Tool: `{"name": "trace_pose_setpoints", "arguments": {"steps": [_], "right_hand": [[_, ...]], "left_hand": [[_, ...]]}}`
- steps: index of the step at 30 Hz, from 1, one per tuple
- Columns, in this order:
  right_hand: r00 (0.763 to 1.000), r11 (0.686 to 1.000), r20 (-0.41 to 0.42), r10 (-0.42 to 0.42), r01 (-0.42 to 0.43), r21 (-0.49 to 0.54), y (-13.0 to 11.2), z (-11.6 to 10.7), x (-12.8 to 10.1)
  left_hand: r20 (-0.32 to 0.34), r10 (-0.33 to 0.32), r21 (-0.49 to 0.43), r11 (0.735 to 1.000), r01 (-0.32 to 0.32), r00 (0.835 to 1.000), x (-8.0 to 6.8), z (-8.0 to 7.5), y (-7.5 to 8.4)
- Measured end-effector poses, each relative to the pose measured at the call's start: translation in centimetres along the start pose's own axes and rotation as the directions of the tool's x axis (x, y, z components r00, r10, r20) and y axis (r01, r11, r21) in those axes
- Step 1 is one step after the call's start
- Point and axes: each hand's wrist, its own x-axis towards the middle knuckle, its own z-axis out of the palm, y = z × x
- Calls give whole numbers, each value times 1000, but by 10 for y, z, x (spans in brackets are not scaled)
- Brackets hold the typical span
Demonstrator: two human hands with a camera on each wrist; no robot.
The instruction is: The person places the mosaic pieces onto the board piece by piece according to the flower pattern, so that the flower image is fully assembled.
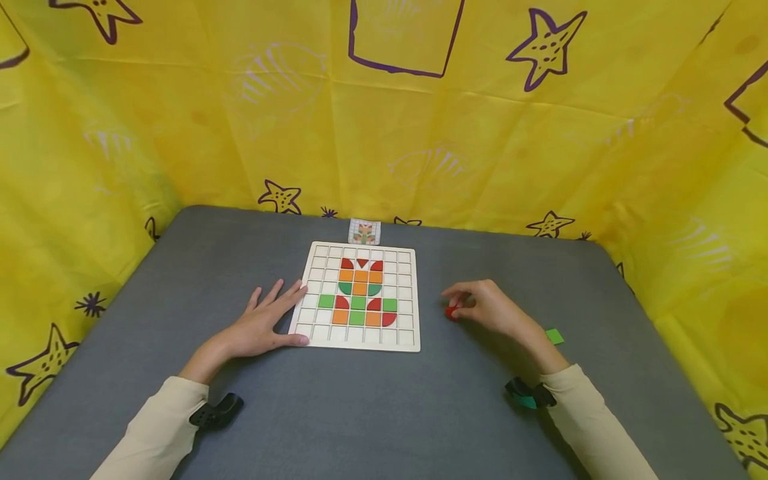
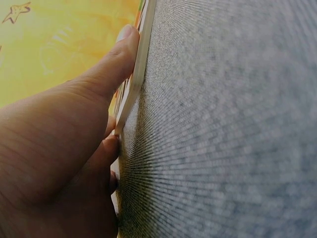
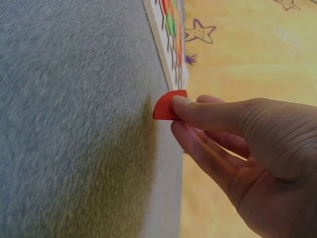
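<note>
Spreading beneath both hands, the grey felt-covered table [image 1: 372, 413] carries everything. Between the hands sits the pale wooden grid board [image 1: 408, 293], part filled with coloured tiles. The left hand [image 1: 264, 323] lies flat, fingers straight, touching the board's near-left edge. The right hand [image 1: 489, 308], well apart from the board, pinches a small red quarter-round tile [image 3: 167, 105] at its fingertips.

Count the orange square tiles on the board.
6 orange square tiles on the wooden grid board: three in a row beneath the red pieces, one under the middle one, two in the lowest filled row flanking a green square. None looks hidden.
</note>
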Motion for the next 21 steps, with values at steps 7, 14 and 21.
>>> {"name": "trace_pose_setpoints", "arguments": {"steps": [7, 14, 21], "right_hand": [[999, 999, -27, -32, 33, 23, -8, 3, 11], [999, 999, -31, -34, 34, 20, -16, 9, 23], [1000, 999, -10, -25, 26, 40, -26, 18, 38]], "left_hand": [[5, -1, -5, 1000, 1, 1000, 1, 0, 0], [5, -6, -1, 1000, 6, 1000, 2, 0, 1], [9, -2, -3, 1000, 2, 1000, 3, -1, 2]]}}
